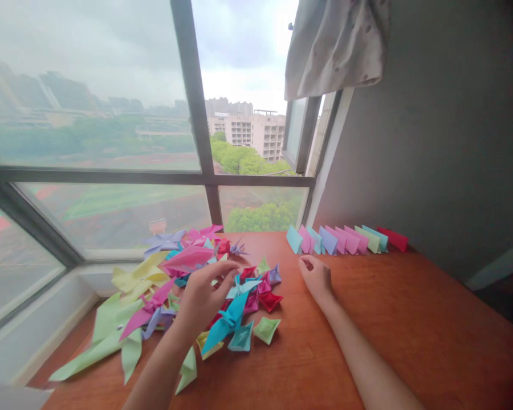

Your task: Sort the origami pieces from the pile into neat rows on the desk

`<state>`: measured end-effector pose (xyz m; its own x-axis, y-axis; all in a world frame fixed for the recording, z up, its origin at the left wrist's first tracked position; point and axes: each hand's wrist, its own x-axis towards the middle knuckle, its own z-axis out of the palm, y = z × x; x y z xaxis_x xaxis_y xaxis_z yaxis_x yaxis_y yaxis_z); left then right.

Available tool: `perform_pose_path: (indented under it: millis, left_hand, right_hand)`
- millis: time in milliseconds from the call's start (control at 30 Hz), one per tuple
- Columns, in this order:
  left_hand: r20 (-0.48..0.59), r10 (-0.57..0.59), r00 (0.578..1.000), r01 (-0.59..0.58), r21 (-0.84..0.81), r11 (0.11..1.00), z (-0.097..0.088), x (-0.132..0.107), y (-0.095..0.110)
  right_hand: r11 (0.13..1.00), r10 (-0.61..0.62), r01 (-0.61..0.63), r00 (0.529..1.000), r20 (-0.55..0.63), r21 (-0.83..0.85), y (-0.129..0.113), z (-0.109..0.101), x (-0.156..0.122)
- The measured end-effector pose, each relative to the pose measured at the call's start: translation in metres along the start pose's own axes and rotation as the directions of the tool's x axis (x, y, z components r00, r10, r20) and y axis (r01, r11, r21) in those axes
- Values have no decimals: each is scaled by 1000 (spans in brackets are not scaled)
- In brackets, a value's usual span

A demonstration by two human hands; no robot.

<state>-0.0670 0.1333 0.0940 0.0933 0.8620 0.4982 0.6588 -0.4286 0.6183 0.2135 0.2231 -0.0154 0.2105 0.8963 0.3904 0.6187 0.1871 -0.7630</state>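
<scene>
My left hand [205,287] hovers over a heap of folded paper shapes, its thumb and fingertips close together. Whether a small piece sits between those fingertips, I cannot tell. Just beyond and under them lie a pale blue paper piece [241,288] and a blue paper crane-like shape [227,323]. My right hand [316,277] is loosely curled above the table, with nothing showing in its fingers. Nearest to it is a row of folded paper cards, beginning with a light blue one [294,240]. Red [269,300] and green [267,330] paper boats lie between the hands.
The brown wooden table [393,336] meets a window with a dark frame [154,177]. Large pale green [111,324] and yellow [141,273] paper shapes lie at the left. A red card [393,238] ends the row at the right. A curtain [337,51] hangs above.
</scene>
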Motion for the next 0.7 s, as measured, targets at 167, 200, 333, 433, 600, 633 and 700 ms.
perform_pose_path:
  millis: [167, 200, 333, 433, 600, 633, 700]
  left_hand:
    - [-86, -45, 995, 62, 209, 976, -25, 7, -12]
    - [-111, -67, 992, 93, 253, 963, -33, 11, -18]
    - [-175, -139, 975, 207, 473, 857, -67, 29, -53]
    - [18, -188, 982, 136, 626, 768, -84, 39, -79]
    - [144, -203, 969, 46, 698, 715, -83, 42, -98]
    - [155, -202, 967, 35, 705, 709, -81, 40, -99]
    - [163, -200, 966, 22, 719, 695, -77, 39, -97]
  right_hand:
    - [999, 24, -25, 999, 30, 41, 8, -1, 0]
    - [999, 26, -28, 999, 36, 45, 8, -1, 0]
    - [998, 33, -36, 998, 45, 58, 7, -2, -1]
    - [997, 43, -46, 998, 38, 69, 6, -1, 0]
    - [994, 45, -49, 998, 43, 96, 9, 2, 1]
    - [994, 46, -50, 998, 43, 100, 10, 2, 2]
    - [993, 47, -51, 998, 44, 106, 10, 3, 2]
